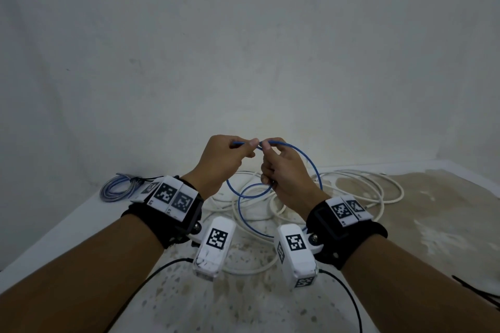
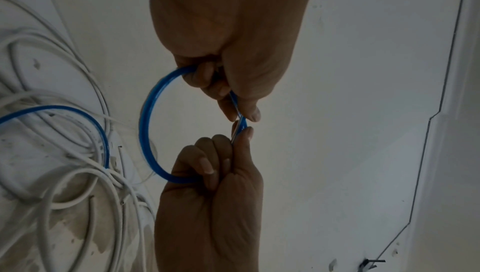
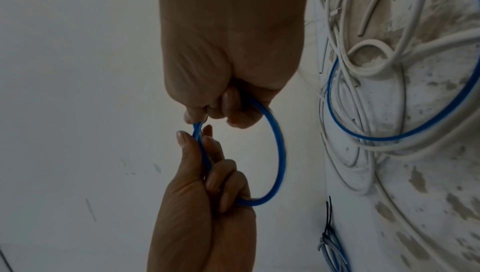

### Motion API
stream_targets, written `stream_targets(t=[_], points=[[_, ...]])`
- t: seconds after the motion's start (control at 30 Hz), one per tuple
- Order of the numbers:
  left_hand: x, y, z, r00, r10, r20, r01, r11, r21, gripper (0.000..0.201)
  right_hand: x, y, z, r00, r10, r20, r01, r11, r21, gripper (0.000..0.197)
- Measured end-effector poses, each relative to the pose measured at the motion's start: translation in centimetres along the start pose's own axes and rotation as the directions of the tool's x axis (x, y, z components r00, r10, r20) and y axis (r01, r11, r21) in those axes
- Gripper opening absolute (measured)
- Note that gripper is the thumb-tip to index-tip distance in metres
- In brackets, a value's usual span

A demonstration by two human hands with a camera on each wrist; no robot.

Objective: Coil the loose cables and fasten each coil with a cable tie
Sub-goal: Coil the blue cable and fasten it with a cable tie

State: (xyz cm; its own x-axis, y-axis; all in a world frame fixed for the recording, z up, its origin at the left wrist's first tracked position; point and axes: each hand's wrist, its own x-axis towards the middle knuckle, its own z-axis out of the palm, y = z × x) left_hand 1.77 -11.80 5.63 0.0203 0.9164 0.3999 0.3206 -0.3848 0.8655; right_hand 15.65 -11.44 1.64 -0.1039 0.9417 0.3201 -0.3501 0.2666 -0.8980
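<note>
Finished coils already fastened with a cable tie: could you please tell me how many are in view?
1: the tied coil of bluish cable lies at the table's far-left edge, beyond the left hand. The blue cable in both hands is untied; others might sit out of view.

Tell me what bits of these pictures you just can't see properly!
- Head view: the blue cable vanishes inside the left hand and right hand, so its full path through the fingers is hidden.
- Head view: the tied coil is partly behind the left wrist band; its tie is too small to make out.
- Head view: black strands are cut off by the right edge.
- Wrist views: the white cables run off the edges, so their ends are unseen.
</note>
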Motion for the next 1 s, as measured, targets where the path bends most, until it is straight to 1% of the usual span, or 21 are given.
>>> stream_targets(t=[0.13,0.23,0.33,0.43,0.47,0.5,0.53,0.57,0.6,0.63,0.67,0.7,0.73,0.77,0.8,0.83,0.87,0.9,0.93,0.97,1.0], points=[[0.1,0.2,-0.2,1.0,0.006,-0.016,-0.006,1.0,0.017,0.018,0.0,0.1,0.2,1.0,-0.01,0.007,0.01,1.0,0.025,0.012],[0.2,0.2,-0.6,0.999,-0.031,-0.037,0.03,0.999,-0.021,0.019,-0.1,0.0,0.4,1.0,-0.017,0.019,0.017,1.0,0.025,0.014],[0.1,0.1,-0.8,0.997,-0.069,-0.041,0.067,0.996,-0.054,0.019,-0.2,0.0,0.6,0.999,0.027,0.033,-0.027,1.0,0.011,0.017],[-0.1,-0.1,-0.9,0.992,-0.108,-0.059,0.103,0.991,-0.085,0.018,-0.2,-0.1,0.7,0.993,0.117,0.033,-0.113,0.989,-0.1,0.027],[-0.2,-0.1,-1.0,0.989,-0.128,-0.08,0.12,0.988,-0.098,0.019,-0.2,-0.1,0.7,0.988,0.155,0.029,-0.148,0.976,-0.16,0.035],[-0.1,-0.1,-1.2,0.984,-0.148,-0.103,0.137,0.985,-0.108,0.02,-0.2,-0.2,0.8,0.983,0.182,0.019,-0.171,0.95,-0.262,0.044],[-0.1,-0.1,-1.3,0.979,-0.166,-0.121,0.153,0.982,-0.114,0.021,-0.3,-0.3,1.0,0.985,0.17,0.003,-0.151,0.883,-0.444,0.053],[-0.1,-0.1,-1.5,0.975,-0.18,-0.129,0.166,0.979,-0.115,0.02,-0.4,-0.4,1.1,0.994,0.105,-0.017,-0.089,0.733,-0.675,0.061],[-0.1,0.0,-1.7,0.974,-0.187,-0.126,0.174,0.978,-0.112,0.019,-0.4,-0.5,1.1,1.0,-0.012,-0.022,-0.013,0.499,-0.867,0.064],[-0.1,0.1,-1.8,0.975,-0.187,-0.116,0.176,0.979,-0.103,0.018,-0.5,-0.7,1.2,0.986,-0.163,-0.024,0.022,0.279,-0.96,0.061],[-0.1,0.3,-2.0,0.978,-0.182,-0.104,0.173,0.981,-0.09,0.017,-0.6,-1.2,1.2,0.944,-0.329,-0.024,0.037,0.178,-0.983,0.054],[-0.1,0.4,-2.0,0.981,-0.172,-0.091,0.165,0.983,-0.077,0.017,-0.7,-1.8,1.4,0.882,-0.471,-0.012,0.076,0.167,-0.983,0.045],[-0.1,0.6,-2.1,0.984,-0.16,-0.074,0.156,0.986,-0.063,0.016,-0.4,-2.1,1.4,0.822,-0.569,0.019,0.15,0.185,-0.971,0.038],[0.0,0.8,-2.0,0.987,-0.151,-0.057,0.148,0.988,-0.05,0.017,0.1,-2.6,1.4,0.802,-0.594,0.062,0.215,0.191,-0.958,0.033],[0.0,0.9,-2.0,0.988,-0.146,-0.041,0.145,0.989,-0.04,0.017,0.8,-2.9,1.5,0.833,-0.542,0.113,0.26,0.203,-0.944,0.032],[0.0,1.1,-2.0,0.989,-0.145,-0.029,0.144,0.989,-0.038,0.019,1.3,-3.3,1.6,0.9,-0.406,0.157,0.275,0.252,-0.928,0.035],[0.0,1.2,-2.0,0.989,-0.145,-0.02,0.143,0.989,-0.045,0.02,1.6,-3.7,1.6,0.952,-0.243,0.187,0.27,0.372,-0.888,0.039],[0.0,1.3,-2.1,0.989,-0.145,-0.012,0.144,0.988,-0.057,0.023,1.7,-4.0,1.6,0.973,-0.103,0.209,0.231,0.537,-0.811,0.043],[0.0,1.4,-2.2,0.989,-0.148,-0.004,0.148,0.987,-0.067,0.025,1.8,-4.4,1.4,0.974,-0.013,0.228,0.179,0.663,-0.727,0.043],[0.0,1.4,-2.3,0.988,-0.154,0.007,0.154,0.985,-0.076,0.025,1.7,-4.7,1.1,0.968,0.053,0.244,0.124,0.745,-0.656,0.042],[-0.1,1.3,-2.3,0.987,-0.16,0.02,0.161,0.983,-0.083,0.023,1.7,-4.9,0.6,0.961,0.112,0.252,0.067,0.79,-0.609,0.039]])
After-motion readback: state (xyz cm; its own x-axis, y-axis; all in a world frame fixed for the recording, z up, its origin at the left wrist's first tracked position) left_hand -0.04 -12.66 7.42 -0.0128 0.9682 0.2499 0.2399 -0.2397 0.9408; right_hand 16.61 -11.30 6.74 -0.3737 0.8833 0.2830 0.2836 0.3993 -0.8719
